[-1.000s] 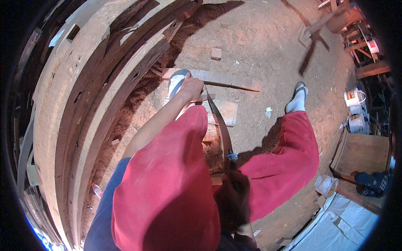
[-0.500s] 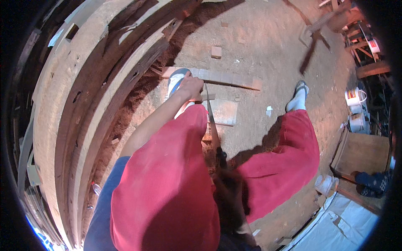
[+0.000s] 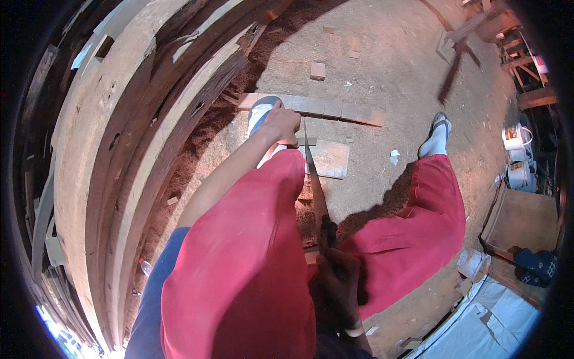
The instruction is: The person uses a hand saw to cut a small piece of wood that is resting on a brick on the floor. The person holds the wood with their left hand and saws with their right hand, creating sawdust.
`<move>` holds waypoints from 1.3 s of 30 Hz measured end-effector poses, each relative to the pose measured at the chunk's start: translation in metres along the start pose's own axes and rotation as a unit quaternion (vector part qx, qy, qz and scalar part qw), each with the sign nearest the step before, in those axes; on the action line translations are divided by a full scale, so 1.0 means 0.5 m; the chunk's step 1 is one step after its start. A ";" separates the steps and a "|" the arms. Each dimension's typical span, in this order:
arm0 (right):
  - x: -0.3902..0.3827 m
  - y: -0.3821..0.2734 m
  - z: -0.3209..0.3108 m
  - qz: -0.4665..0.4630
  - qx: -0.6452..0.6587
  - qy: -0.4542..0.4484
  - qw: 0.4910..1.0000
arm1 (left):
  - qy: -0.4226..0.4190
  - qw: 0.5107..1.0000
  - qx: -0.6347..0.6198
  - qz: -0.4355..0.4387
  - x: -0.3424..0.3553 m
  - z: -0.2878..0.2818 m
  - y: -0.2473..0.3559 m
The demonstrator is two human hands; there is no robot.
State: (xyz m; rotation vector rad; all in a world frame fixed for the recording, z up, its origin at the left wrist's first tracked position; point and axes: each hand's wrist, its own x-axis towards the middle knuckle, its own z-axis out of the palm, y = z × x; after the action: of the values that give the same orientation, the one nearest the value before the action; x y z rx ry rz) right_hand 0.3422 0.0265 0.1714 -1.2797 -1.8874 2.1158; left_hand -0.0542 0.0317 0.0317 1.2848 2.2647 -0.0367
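Observation:
My right hand, dark in shadow between my legs, is closed around the handle of a handsaw. The saw's long, tapering blade points away from me, its tip beside my left hand. Beyond my left knee, my left hand has its fingers curled by my left foot. What those fingers hold is hidden. Just right of that hand lies a short wood strip on a pale flat board. A long wooden plank, marked across by several lines, runs along the ground just beyond.
Large curved timbers rise along my left side. A small wood block lies on the dirt floor ahead. White buckets, a brown panel and pale sheeting are at the right. My right foot stands out to the right.
The whole view has shifted slightly. My right hand and the saw have drawn back a little toward me and to the right. My left hand stays by the foot.

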 end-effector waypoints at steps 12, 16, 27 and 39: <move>-0.033 -0.129 0.019 0.023 -0.057 -0.090 0.994 | 0.042 0.999 -0.002 -0.003 0.010 0.018 0.001; -0.021 -0.168 0.047 -0.157 -0.099 0.011 0.983 | 0.030 0.999 0.020 -0.030 0.019 0.024 0.004; -0.006 -0.061 0.068 -0.249 -0.263 0.219 0.906 | 0.048 0.998 0.026 -0.008 0.031 0.029 0.009; -0.075 -0.095 -0.015 -0.253 -0.177 -0.020 0.951 | 0.024 0.999 0.033 -0.010 0.019 0.017 0.008</move>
State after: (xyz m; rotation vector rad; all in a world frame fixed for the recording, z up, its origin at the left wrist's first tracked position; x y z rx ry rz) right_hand 0.3486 0.0254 0.2320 -0.6680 -2.3684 1.6045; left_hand -0.0512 0.0393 0.0208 1.3092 2.3357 -0.0906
